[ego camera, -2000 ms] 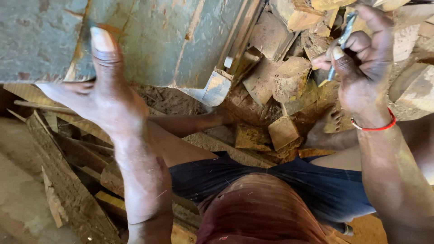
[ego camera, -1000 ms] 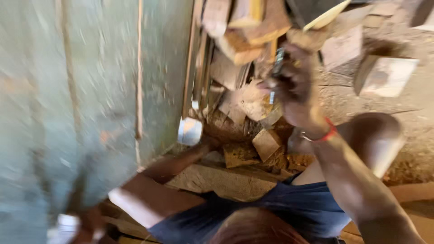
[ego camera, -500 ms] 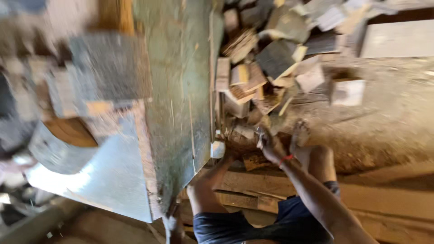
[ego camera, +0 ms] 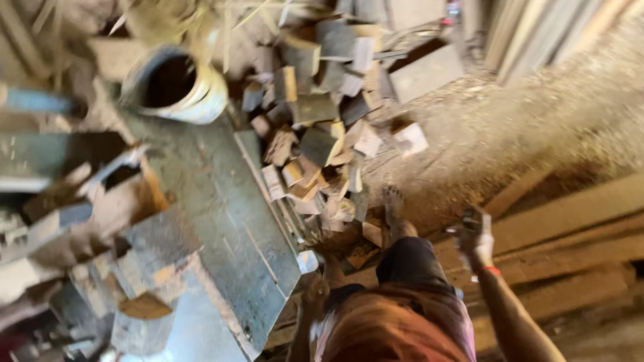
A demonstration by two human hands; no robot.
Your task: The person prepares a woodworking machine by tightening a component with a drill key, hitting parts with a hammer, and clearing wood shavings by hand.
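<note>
— What lies around the green machine table (ego camera: 228, 228)?
— Right of it, a heap of wood offcuts (ego camera: 322, 141); beyond its far end, a white bucket (ego camera: 176, 84); no labels legible.
— And the hands?
— Right hand (ego camera: 475, 234), right of the table, seems closed on something small, too blurred to name; offcuts lie forward-left of it; left hand hidden.

Small blurred object (ego camera: 469, 218) in right hand (ego camera: 476, 241)

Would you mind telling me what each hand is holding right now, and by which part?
The right hand is closed around something small, too blurred to identify or to place the hold. The left hand is not in view.
</note>
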